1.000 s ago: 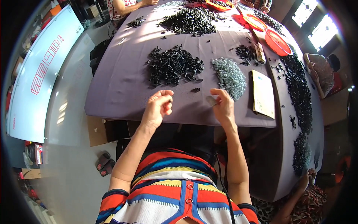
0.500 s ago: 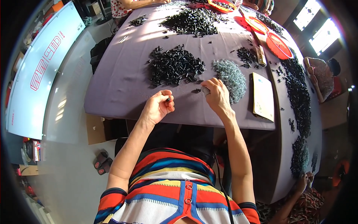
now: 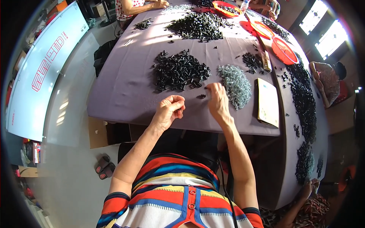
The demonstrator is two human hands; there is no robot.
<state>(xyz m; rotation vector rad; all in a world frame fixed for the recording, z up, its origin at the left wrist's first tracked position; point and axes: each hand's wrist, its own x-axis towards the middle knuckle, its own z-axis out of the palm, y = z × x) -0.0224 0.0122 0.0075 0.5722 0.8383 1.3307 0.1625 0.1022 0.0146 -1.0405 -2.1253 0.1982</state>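
A: Head view. Left hand [image 3: 169, 111]?
B: Fingers curled in, thumb against them, over the near side of the table [image 3: 121, 99]. Too shadowed to tell whether anything is held.
A: Right hand [image 3: 219, 102]?
B: Fingers bent down, narrow; cannot tell if they grip something. A lone black piece [image 3: 203, 96] lies just left of it.
A: Heaps?
B: Black heap [image 3: 181, 72] on the cloth beyond the left hand. Clear heap [image 3: 237, 87] just right of the right hand; pale booklet [image 3: 267, 102] farther right.
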